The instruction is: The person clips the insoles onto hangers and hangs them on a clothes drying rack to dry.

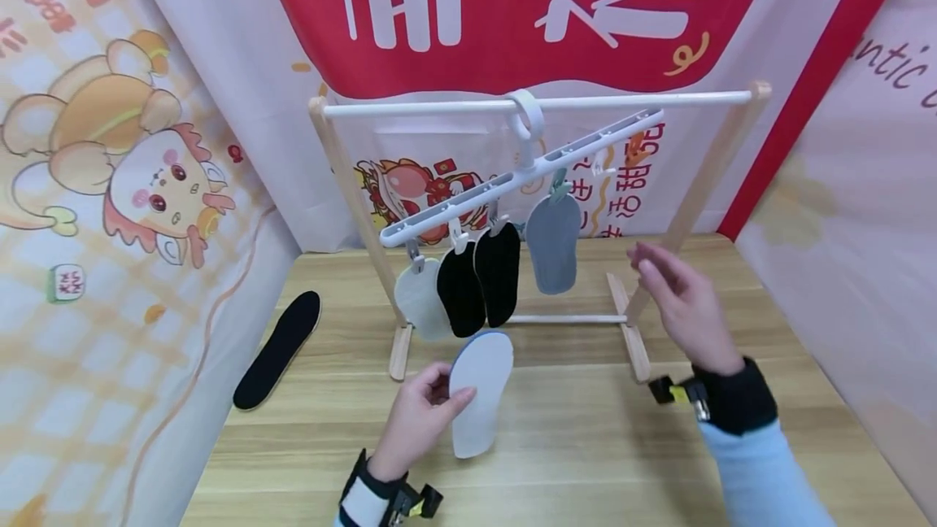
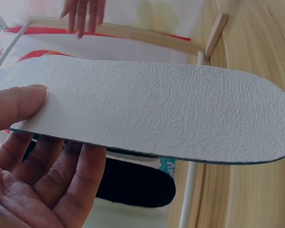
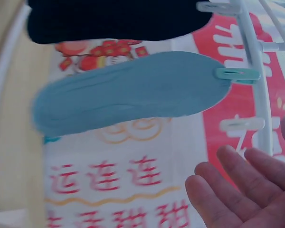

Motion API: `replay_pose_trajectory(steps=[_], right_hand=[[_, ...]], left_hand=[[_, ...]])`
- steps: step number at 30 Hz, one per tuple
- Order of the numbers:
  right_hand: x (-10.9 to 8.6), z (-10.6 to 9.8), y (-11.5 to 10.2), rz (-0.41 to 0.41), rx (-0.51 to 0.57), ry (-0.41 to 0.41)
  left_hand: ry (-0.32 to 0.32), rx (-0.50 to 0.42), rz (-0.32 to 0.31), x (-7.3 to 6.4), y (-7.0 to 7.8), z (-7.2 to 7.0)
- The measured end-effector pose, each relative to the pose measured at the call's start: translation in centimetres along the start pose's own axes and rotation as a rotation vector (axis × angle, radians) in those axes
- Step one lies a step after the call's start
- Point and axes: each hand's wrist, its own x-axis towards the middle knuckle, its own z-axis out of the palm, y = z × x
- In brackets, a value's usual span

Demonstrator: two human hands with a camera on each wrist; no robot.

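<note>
White insole [image 1: 483, 397], pinched above the bench [image 1: 571, 429] by the left hand [image 1: 420, 415].
In the head view it is held at six o'clock from the hanger [image 1: 521, 177]; the right hand [image 1: 686, 305] is held well apart at four o'clock, fingers loosely extended. A grey-blue insole [image 1: 554, 249], two black insoles [image 1: 499, 276] and a pale insole [image 1: 423, 301] are clipped along the hanger; a loose black insole [image 1: 280, 350] is laid at eight o'clock.

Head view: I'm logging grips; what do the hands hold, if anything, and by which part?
The left hand holds a white-faced shoe insole by one long edge; the right hand holds nothing.
</note>
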Motion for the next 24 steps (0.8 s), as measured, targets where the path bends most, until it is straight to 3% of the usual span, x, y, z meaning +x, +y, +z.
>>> replay_pose_trajectory(steps=[5, 11, 15, 24], right_hand=[[5.2, -0.3, -2.3, 0.032, 0.01, -0.055], [9.1, -0.2, -3.8, 0.197, 0.021, -0.187], [10.5, 0.1, -4.0, 0.242, 0.089, -0.224], [11.4, 0.9, -4.8, 0.2, 0.176, -0.225]], left_hand=[[-0.026, -0.027, 0.012, 0.3, 0.5, 0.9], [-0.041, -0.029, 0.034, 0.7, 1.1, 1.5], [-0.057, -0.033, 0.039, 1.1, 1.2, 1.7], [-0.065, -0.067, 0.055, 2.4, 1.5, 2.0]])
